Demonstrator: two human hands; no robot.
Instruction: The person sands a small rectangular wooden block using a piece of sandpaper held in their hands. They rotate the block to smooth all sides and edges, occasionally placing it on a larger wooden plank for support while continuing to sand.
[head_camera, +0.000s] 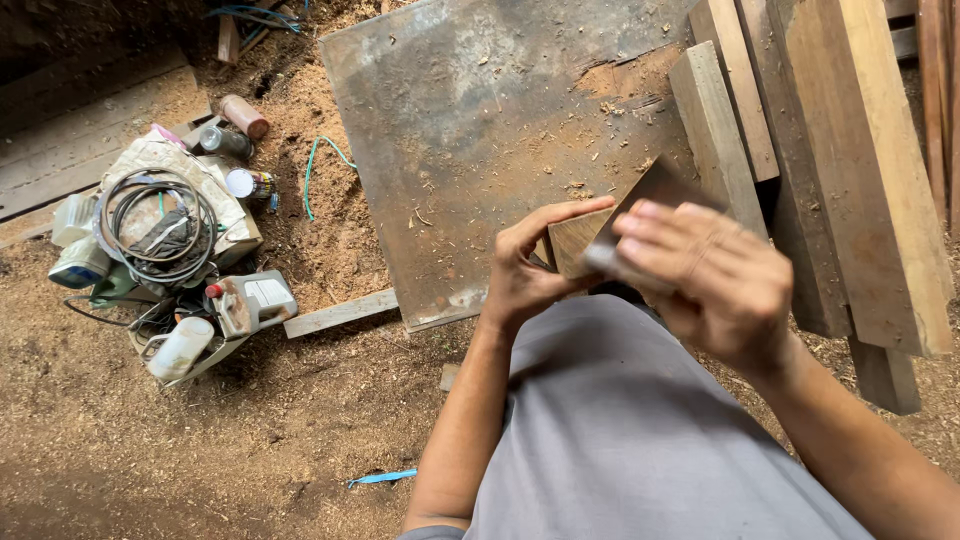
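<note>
Holding: left hand (525, 275) pinching small wood block (575, 240); right hand (715, 275) pressing dark sheet (655, 190) against it, above metal plate (480, 120).

The person wears a plain grey short-sleeved shirt (640, 430), smooth and unmarked, its left sleeve hem showing at the upper arm. Both forearms are bare, and the left hand (530, 265) and right hand (715, 275) wear no gloves, rings or watch.
</note>
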